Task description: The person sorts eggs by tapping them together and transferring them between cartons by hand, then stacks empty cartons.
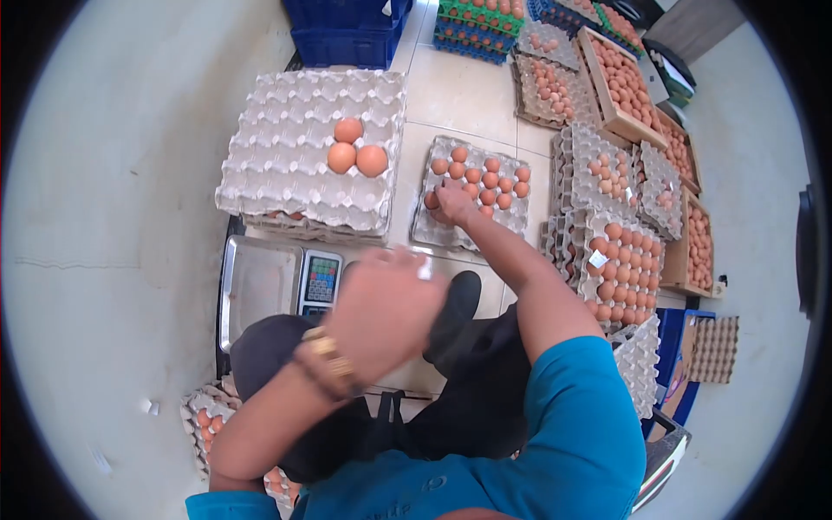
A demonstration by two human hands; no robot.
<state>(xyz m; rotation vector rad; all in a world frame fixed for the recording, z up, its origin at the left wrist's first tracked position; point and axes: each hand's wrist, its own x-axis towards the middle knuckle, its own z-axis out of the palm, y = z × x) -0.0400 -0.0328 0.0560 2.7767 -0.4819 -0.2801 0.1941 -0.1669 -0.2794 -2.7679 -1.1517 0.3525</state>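
Observation:
My right hand (pixel 455 205) reaches down to the small grey egg tray (pixel 472 147) on the floor, fingers closed around a brown egg (pixel 432 200) at its left side. Several other brown eggs (pixel 490 180) sit in that tray's cups. Nearer to me, my left hand (pixel 394 303) is raised and smeared by motion, a gold watch on its wrist. A small white patch shows by its fingers; whether it is held is unclear. To the left, three brown eggs (pixel 372 159) rest on a large stack of grey egg trays (pixel 286 139).
A digital scale (pixel 260 282) with a metal pan stands at left. Filled trays (pixel 624 269) and wooden egg crates (pixel 624 82) line the right side. Blue crates (pixel 347 35) and green and blue plastic trays (pixel 477 35) are at the back. More eggs (pixel 208 425) lie at lower left.

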